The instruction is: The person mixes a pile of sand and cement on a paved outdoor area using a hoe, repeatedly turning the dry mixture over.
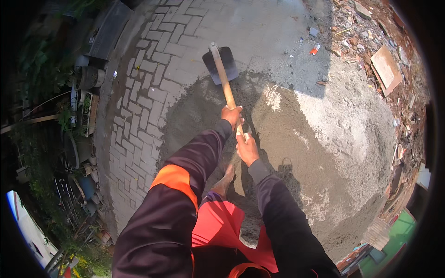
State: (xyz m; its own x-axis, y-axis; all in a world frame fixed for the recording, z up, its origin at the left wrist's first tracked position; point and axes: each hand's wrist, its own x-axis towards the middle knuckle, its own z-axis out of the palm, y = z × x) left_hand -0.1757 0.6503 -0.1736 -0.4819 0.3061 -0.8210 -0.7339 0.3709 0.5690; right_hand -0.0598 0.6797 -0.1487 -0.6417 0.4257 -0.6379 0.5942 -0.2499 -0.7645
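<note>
Both my hands grip the wooden handle of a hoe [224, 83]. My left hand [232, 116] is wrapped round the handle higher up, closer to the blade. Just below it, my right hand [247, 147] is closed round the lower end. The handle points away from me, and its broad dark metal blade [228, 62] is at the far end, over the edge of the grey sand or mortar mix [282, 125]. Whether the blade touches the ground I cannot tell. My bare leg [225, 180] stands in the mix beneath my arms.
Block paving [143, 120] runs along the left, with plants and stacked containers [90, 76] beyond it. Paler dry material [347, 111] covers the heap's right side. Rubble with a flat board [386, 69] lies at the far right. An orange and white packet [315, 49] is on the ground.
</note>
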